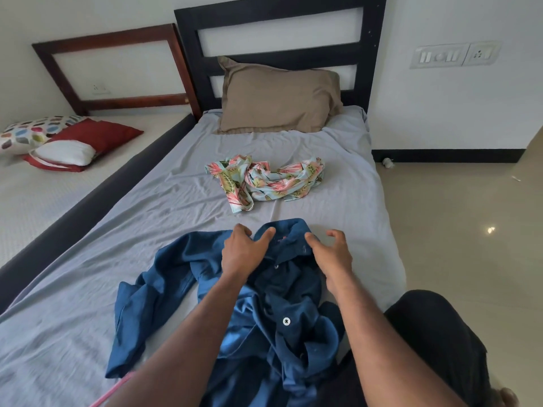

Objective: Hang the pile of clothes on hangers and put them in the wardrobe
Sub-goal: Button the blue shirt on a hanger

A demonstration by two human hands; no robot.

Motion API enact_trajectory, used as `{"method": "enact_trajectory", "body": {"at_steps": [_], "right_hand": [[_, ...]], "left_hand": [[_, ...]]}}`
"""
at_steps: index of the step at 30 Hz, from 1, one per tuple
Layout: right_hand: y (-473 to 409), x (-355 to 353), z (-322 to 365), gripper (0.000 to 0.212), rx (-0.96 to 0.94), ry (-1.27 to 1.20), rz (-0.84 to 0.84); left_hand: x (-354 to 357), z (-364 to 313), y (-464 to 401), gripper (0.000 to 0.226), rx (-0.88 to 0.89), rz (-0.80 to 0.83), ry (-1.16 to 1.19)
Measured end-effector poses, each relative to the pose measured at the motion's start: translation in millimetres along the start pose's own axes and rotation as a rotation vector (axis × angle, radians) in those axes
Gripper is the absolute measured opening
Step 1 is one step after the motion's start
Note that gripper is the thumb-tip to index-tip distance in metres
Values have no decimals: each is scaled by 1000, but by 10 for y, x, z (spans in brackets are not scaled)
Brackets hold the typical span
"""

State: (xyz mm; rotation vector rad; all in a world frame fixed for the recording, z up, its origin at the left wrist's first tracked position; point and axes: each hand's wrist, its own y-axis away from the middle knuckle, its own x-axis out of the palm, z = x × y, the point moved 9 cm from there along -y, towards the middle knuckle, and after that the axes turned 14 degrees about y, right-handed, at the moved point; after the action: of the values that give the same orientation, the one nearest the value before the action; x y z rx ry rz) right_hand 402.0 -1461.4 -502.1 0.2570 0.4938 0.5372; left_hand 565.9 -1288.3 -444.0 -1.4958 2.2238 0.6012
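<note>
A dark blue button shirt (176, 292) lies spread and rumpled on the grey bedsheet (338, 207), collar pointing toward the headboard. My left hand (242, 252) rests on the shirt just left of the collar, fingers curled and apart. My right hand (332, 254) hovers at the collar's right side, fingers spread, gripping nothing that I can see. Farther up the bed a crumpled floral shirt (264, 180) in pale blue, pink and green lies by itself. A thin pink strip (113, 390), possibly a hanger, pokes out under my left forearm at the bottom edge.
A tan pillow (276, 98) leans on the black headboard (279, 54). A second bed on the left holds a red pillow (97, 136) and a patterned pillow (26, 133). Tiled floor (470, 230) lies to the right; a switch panel (455, 55) is on the wall.
</note>
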Motion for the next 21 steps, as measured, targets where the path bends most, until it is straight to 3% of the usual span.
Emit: {"method": "enact_trajectory", "body": {"at_steps": [4,8,11,14,18,21], "right_hand": [[-132,88,-21,26,-25,-89,59],[-114,-185,13,25,-38,-211,-83],[-61,-72,-62,20,67,-245,49],[138,119,2,19,95,-263,202],[369,163,188,28,13,-340,342],[471,199,234,40,-113,-288,415]], "left_hand": [[167,103,-111,33,-96,116,39],[-258,58,-155,4,-42,-92,149],[-399,-155,-58,18,154,-147,-118],[-233,-576,220,19,422,-83,-135],[321,-577,310,56,202,190,-56],[451,-421,257,49,109,171,-18]]}}
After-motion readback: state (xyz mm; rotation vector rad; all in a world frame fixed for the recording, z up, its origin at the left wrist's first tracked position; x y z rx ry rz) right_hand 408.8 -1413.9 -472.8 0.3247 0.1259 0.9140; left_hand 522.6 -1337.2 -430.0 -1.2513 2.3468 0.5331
